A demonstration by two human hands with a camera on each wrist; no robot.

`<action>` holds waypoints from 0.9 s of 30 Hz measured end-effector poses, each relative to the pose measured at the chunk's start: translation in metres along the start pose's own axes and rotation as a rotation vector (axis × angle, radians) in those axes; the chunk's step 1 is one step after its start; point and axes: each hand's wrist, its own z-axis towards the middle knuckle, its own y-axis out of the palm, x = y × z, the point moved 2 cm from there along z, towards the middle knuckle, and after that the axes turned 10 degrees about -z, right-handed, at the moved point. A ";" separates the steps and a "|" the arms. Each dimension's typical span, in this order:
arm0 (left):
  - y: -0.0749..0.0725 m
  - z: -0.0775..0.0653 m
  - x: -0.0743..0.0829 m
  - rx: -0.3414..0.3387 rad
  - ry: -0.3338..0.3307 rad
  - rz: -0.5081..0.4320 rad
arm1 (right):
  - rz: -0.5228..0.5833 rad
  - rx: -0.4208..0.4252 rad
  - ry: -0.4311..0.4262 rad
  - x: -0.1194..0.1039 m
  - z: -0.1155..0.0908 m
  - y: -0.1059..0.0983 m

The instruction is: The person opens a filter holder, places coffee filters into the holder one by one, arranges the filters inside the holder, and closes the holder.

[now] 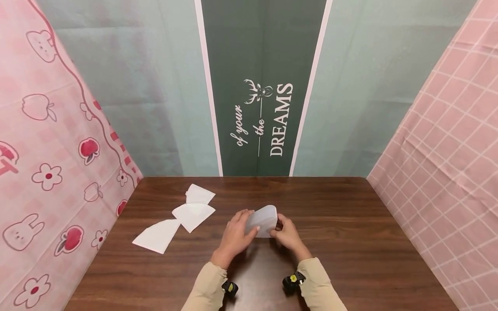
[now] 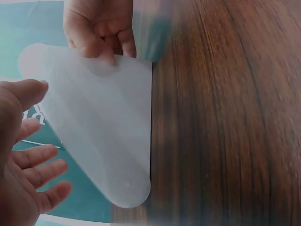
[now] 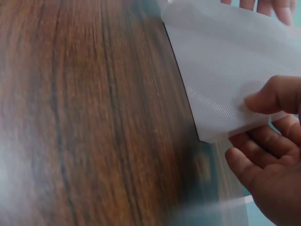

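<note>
A white fan-shaped paper coffee filter (image 1: 266,221) stands on edge on the table, between the two hands. My right hand (image 1: 288,235) pinches its right edge, thumb on the near face and fingers behind, as the right wrist view shows. Fine ribbing marks the paper (image 3: 230,70). At its left side is my left hand (image 1: 234,235), with relaxed, spread fingers. In the left wrist view the left thumb (image 2: 35,89) lies close to the filter's edge; whether it touches cannot be told.
Three similar white filters lie left of the hands: one at the back (image 1: 199,195), one in the middle (image 1: 193,217), one in front (image 1: 157,236). They meet or overlap at their corners. The dark wooden table (image 1: 350,242) is bounded by hanging cloths at the back and sides.
</note>
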 end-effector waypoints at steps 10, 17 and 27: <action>0.004 0.012 0.006 0.010 0.009 -0.060 | 0.024 -0.151 -0.069 -0.027 -0.005 -0.017; 0.006 0.020 0.011 -0.012 0.011 -0.080 | 0.065 -0.160 -0.042 -0.026 -0.004 -0.022; 0.009 0.023 0.007 -0.006 0.063 -0.175 | 0.039 -0.182 -0.037 -0.021 -0.007 -0.028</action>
